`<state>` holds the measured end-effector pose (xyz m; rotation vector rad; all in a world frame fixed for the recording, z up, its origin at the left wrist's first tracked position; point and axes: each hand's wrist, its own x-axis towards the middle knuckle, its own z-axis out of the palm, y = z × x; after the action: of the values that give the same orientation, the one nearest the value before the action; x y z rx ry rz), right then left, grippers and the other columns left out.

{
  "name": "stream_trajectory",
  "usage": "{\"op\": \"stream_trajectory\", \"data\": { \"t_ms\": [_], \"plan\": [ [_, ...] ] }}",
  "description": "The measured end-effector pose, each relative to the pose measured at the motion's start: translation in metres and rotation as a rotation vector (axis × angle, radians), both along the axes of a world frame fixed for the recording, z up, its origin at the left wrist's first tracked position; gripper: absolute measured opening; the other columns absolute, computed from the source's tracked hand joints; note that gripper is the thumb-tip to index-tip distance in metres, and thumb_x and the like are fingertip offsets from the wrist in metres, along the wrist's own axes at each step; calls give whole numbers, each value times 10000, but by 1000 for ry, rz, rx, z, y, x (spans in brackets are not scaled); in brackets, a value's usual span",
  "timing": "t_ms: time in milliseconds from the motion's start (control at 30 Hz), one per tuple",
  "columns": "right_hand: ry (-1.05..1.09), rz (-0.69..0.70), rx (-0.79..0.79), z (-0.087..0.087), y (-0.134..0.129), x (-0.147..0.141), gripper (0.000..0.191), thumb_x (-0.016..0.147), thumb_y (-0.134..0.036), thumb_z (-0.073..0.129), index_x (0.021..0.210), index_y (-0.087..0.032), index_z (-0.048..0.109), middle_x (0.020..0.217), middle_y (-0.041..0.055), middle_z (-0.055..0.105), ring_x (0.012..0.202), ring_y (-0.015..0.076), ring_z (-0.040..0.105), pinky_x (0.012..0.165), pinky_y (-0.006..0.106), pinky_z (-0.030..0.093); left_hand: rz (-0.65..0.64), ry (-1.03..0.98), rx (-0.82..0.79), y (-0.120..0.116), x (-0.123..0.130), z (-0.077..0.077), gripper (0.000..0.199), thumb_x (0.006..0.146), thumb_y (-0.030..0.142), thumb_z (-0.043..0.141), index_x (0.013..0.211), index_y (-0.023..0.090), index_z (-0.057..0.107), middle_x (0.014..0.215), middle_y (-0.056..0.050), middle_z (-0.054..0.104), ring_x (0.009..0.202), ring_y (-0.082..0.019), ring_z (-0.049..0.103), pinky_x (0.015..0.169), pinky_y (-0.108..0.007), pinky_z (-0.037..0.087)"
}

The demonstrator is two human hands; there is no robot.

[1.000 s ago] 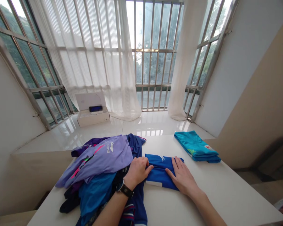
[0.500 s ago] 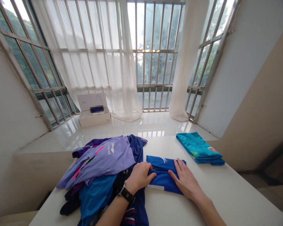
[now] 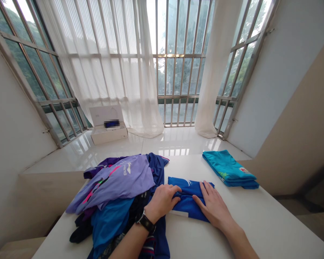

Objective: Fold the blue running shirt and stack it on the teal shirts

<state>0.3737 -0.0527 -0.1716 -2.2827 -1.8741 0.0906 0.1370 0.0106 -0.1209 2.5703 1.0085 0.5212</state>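
Observation:
A royal-blue shirt [image 3: 187, 205], folded into a small rectangle with a white print near its far edge, lies on the white table. My left hand [image 3: 163, 201], with a dark watch at the wrist, is on its left side; the fingers are curled and pinch the cloth with the thumb. My right hand [image 3: 213, 205] rests flat on the shirt's right part, fingers stretched out. A white strip [image 3: 179, 213] shows at the near edge of the shirt. Left of my left hand is a heap of loose clothes, topped by a lilac shirt [image 3: 132, 180].
A folded teal garment [image 3: 226, 167] lies at the table's right rear. On the glossy window sill [image 3: 167, 144] behind stands an open white box [image 3: 109, 136]. White curtains [image 3: 124, 72] hang before the barred window. The table [image 3: 232, 241] reaches to the lower right.
The fingers of my left hand have shifted slightly to the right over the blue shirt. My right hand stays in place. The view has moved very slightly.

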Motion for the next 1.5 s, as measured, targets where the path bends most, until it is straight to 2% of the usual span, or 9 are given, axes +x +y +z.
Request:
{"op": "stream_trajectory", "data": {
  "t_ms": [167,333,500,667,800,1000,1167,1500],
  "plan": [
    [-1,2,25,5,-2,0,838,904,-709,295,1497,-123,387,1571,140,373,1453,299,319,1191,477,267,-39,20,19,2,0,-1,66,904,291,656,927,257,707,917,-6,702,897,-202,643,822,-302,470],
    [-6,1,52,7,-3,0,812,905,-698,308,1478,-134,423,1551,139,409,1433,302,356,1178,474,289,-27,-16,-9,4,0,-2,87,912,290,643,889,238,708,903,-13,689,890,-194,631,812,-292,474],
    [-11,2,64,4,-2,0,796,906,-684,327,1473,-134,430,1548,140,413,1435,302,353,1178,470,292,-37,-169,-90,3,0,1,126,929,272,594,890,227,705,1020,-26,666,933,-168,621,819,-263,485],
    [-8,2,51,4,-2,0,812,904,-693,320,1486,-134,410,1560,137,394,1443,297,339,1182,467,287,-124,-269,-176,3,1,4,132,917,250,597,863,210,711,905,-18,714,886,-168,611,871,-282,468],
    [-3,0,29,6,-2,0,817,908,-692,311,1493,-128,397,1565,138,384,1450,294,327,1188,465,278,-154,-334,-227,4,1,6,140,907,256,599,861,207,722,888,-7,735,869,-162,602,858,-269,464],
    [8,2,40,5,-3,0,820,906,-695,319,1490,-126,401,1567,140,381,1450,297,324,1190,466,275,-85,-220,-240,7,-1,4,194,910,302,567,846,199,717,839,-19,727,824,-172,599,771,-271,465],
    [15,3,47,5,-4,0,824,905,-708,300,1493,-139,398,1567,132,382,1447,294,328,1184,461,276,-9,-122,-176,9,-1,-3,262,929,363,535,790,209,695,795,-13,712,791,-179,582,693,-265,421],
    [19,-1,15,7,-4,-1,813,916,-696,282,1504,-143,376,1579,127,360,1460,281,305,1191,453,261,119,-137,-69,11,2,-7,276,905,380,598,715,214,709,803,-29,678,818,-198,577,766,-303,437]
  ]
}}
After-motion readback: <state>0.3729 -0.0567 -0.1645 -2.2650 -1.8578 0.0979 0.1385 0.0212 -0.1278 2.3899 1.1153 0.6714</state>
